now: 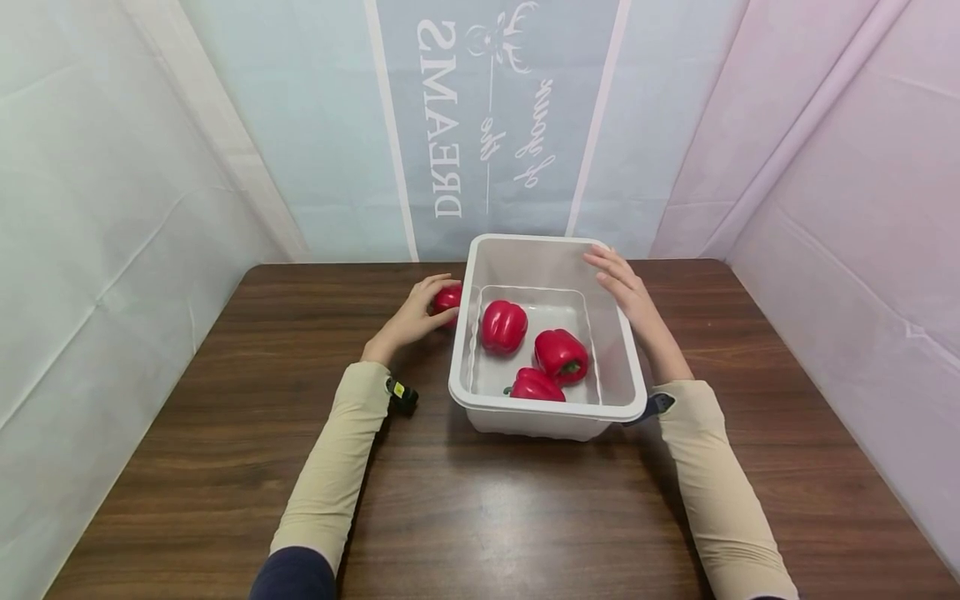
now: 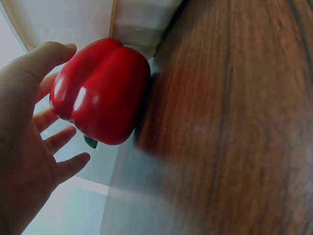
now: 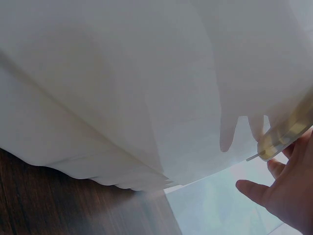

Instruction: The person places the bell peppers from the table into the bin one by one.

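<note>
A red bell pepper [image 1: 447, 302] stands on the table just left of the pale grey plastic bin [image 1: 543, 408]. My left hand [image 1: 415, 315] is around its outer side. In the left wrist view, the thumb lies close along the pepper [image 2: 102, 93], and the spread fingers of the left hand [image 2: 36, 117] reach behind it; firm contact is unclear. Three more red peppers lie in the bin: one at the left [image 1: 504, 327], one at the right [image 1: 562, 356], one by the near wall [image 1: 536, 386]. My right hand [image 1: 628, 290] is at the bin's right rim, fingers extended and apart.
The dark wooden table [image 1: 495, 508] reaches around the bin on every side. Behind it hangs a pale blue printed cloth [image 1: 330, 125], and white cloth walls [image 1: 862, 275] flank both sides. A black wrist camera [image 1: 402, 396] sits beside the left cuff.
</note>
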